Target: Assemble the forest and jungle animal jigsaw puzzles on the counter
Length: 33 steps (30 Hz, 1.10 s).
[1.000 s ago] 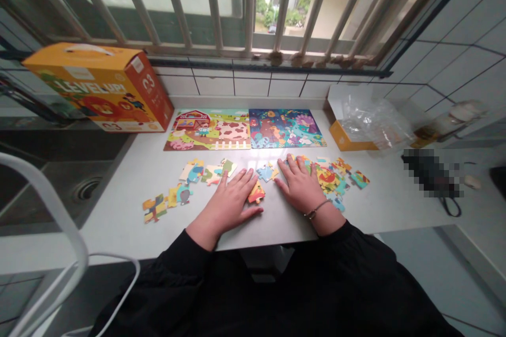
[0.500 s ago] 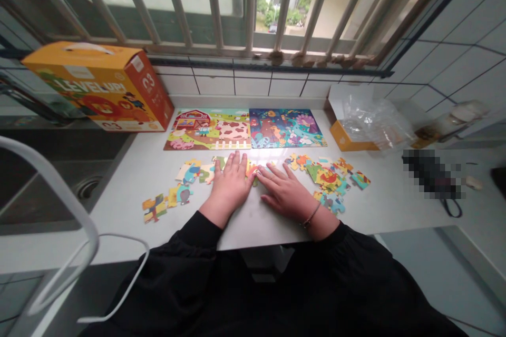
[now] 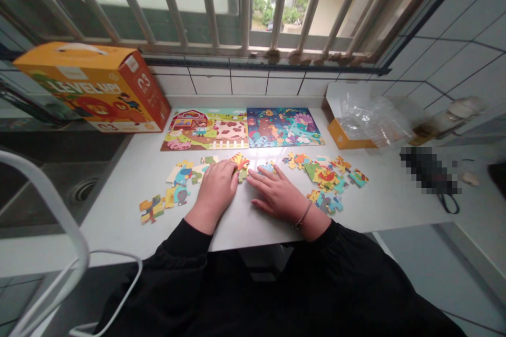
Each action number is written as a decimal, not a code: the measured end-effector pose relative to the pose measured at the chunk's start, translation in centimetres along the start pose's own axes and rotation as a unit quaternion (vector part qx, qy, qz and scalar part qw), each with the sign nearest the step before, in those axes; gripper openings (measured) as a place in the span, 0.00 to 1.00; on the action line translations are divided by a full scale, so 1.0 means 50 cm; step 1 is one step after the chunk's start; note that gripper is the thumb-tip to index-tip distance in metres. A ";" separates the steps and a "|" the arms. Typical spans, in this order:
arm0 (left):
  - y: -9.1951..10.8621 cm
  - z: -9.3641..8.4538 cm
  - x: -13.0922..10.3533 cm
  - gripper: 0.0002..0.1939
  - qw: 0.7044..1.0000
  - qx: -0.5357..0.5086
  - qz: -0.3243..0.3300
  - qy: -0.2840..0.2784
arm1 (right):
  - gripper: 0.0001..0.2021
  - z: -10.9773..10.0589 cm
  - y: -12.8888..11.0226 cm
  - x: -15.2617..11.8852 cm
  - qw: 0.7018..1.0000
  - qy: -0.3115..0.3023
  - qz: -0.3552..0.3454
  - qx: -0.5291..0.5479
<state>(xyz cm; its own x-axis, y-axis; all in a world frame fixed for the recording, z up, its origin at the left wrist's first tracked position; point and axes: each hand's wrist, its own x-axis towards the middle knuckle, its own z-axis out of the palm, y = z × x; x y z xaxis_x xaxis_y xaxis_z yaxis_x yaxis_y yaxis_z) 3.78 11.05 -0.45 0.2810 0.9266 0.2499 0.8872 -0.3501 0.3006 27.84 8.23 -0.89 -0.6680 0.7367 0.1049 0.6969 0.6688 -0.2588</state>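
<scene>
My left hand point(image 3: 216, 188) rests palm down on the white countertop point(image 3: 245, 226), its fingers drawn together and curled at the left edge of a red, yellow and green puzzle piece cluster point(image 3: 240, 164). Whether the fingertips grip a piece is hidden. My right hand point(image 3: 279, 189) lies flat with fingers spread, beside a light blue piece point(image 3: 268, 167). Joined and loose puzzle pieces point(image 3: 183, 174) lie left of my left hand, and more pieces point(image 3: 328, 176) lie to the right. Behind them are a farm puzzle point(image 3: 205, 129) and a dark night-scene puzzle point(image 3: 285, 127), side by side.
An orange box point(image 3: 90, 87) stands at the back left beside the sink point(image 3: 79, 184). At the back right, an open box point(image 3: 350, 137) holds clear plastic wrapping point(image 3: 361, 116). A white curved tube point(image 3: 55, 195) crosses the left foreground. A blurred dark object point(image 3: 429, 171) lies at the right.
My left hand has moved left and its fingers have curled, uncovering the red and yellow pieces. My right hand has shifted slightly left, still spread. The whole view has shifted slightly.
</scene>
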 end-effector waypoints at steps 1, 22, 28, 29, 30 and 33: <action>-0.001 0.005 -0.001 0.16 1.000 -0.014 0.018 -0.008 | 0.34 0.002 -0.004 0.004 1.000 -0.001 0.002 0.003; -0.031 -0.032 -0.028 0.15 0.991 0.117 -0.067 0.001 | 0.27 0.001 -0.023 -0.005 0.997 0.021 0.079 -0.006; -0.014 -0.037 -0.030 0.15 0.994 0.092 -0.049 0.024 | 0.31 0.010 -0.022 -0.011 0.999 -0.001 0.039 0.007; -0.012 -0.035 -0.030 0.14 0.998 0.062 -0.012 0.019 | 0.32 0.011 -0.022 -0.013 1.000 -0.002 0.030 0.008; -0.011 -0.033 -0.029 0.13 0.999 0.031 0.023 0.011 | 0.32 0.010 -0.023 -0.015 1.000 0.000 0.025 0.006; -0.016 -0.023 -0.030 0.12 0.997 -0.026 0.068 -0.005 | 0.32 0.000 -0.020 -0.030 0.998 0.022 0.049 -0.025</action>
<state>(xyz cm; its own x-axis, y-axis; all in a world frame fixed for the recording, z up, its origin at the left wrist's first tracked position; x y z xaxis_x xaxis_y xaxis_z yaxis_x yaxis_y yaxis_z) 2.24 9.75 0.00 0.4008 0.8717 0.2819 0.8206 -0.4784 0.3127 28.14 6.48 -0.77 -0.5845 0.8019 0.1239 0.7714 0.5965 -0.2216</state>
